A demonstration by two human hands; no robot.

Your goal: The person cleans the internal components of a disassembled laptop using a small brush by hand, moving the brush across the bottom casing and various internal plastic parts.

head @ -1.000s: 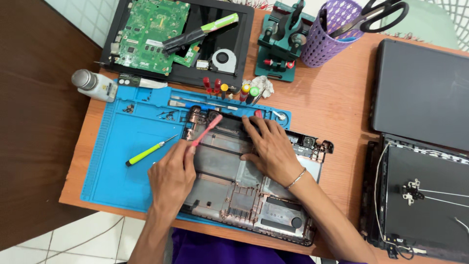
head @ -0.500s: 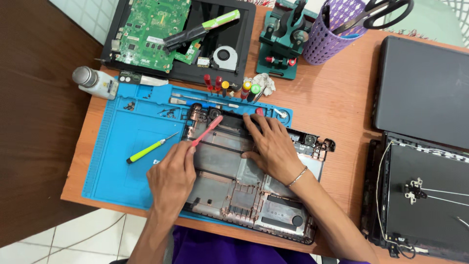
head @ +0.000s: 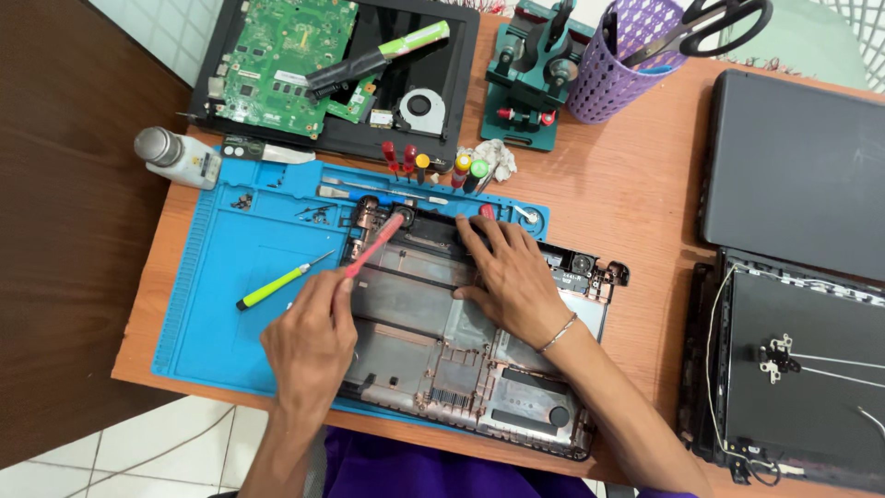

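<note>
The left hand [head: 309, 341] grips a red-handled brush [head: 373, 245], long axis diagonal, head pointing up-right at the hinge corner of the laptop base shell [head: 442, 360]. The right hand [head: 507, 277] lies flat, fingers spread, on the shell, which rests on the blue mat [head: 230, 304].

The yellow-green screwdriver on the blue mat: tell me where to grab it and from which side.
Grip the yellow-green screwdriver by its thick handle, from above. It lies flat on the blue mat, handle toward the near-left, thin shaft pointing up-right toward the left hand, with bare mat on both sides for fingers.
</note>
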